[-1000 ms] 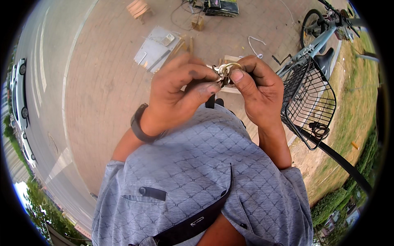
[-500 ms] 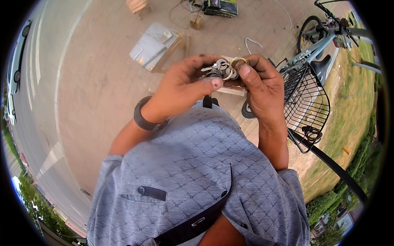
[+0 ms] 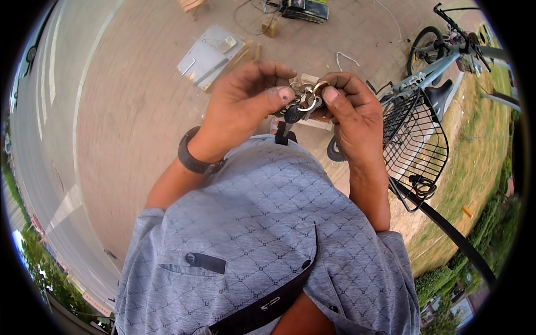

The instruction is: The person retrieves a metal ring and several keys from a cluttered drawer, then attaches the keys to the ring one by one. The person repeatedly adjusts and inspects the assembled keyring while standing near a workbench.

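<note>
In front of my chest I hold a bunch of keys (image 3: pixel 305 96) on metal rings. My right hand (image 3: pixel 354 109) is closed, its thumb and fingers pinching the brass-coloured ring. Against the bunch's left side rests the thumb of my left hand (image 3: pixel 248 92); its index finger is lifted a little away, and the fingers beneath are partly hidden. A key with a dark head (image 3: pixel 292 114) hangs at the lower left of the bunch. Several silver keys overlap, so their shapes are hard to tell apart.
To the right stands a pale blue bicycle (image 3: pixel 430 71) with a black wire basket (image 3: pixel 416 139). On the paving ahead are a grey-white board (image 3: pixel 202 53), a wooden block (image 3: pixel 271 27) and a dark box-shaped machine (image 3: pixel 304 10). A road (image 3: pixel 50 145) runs along the left.
My left index finger has lifted and the left hand has shifted slightly left. The fanned keys have dropped, and the dark-headed key now shows below. My right hand keeps hold of the ring.
</note>
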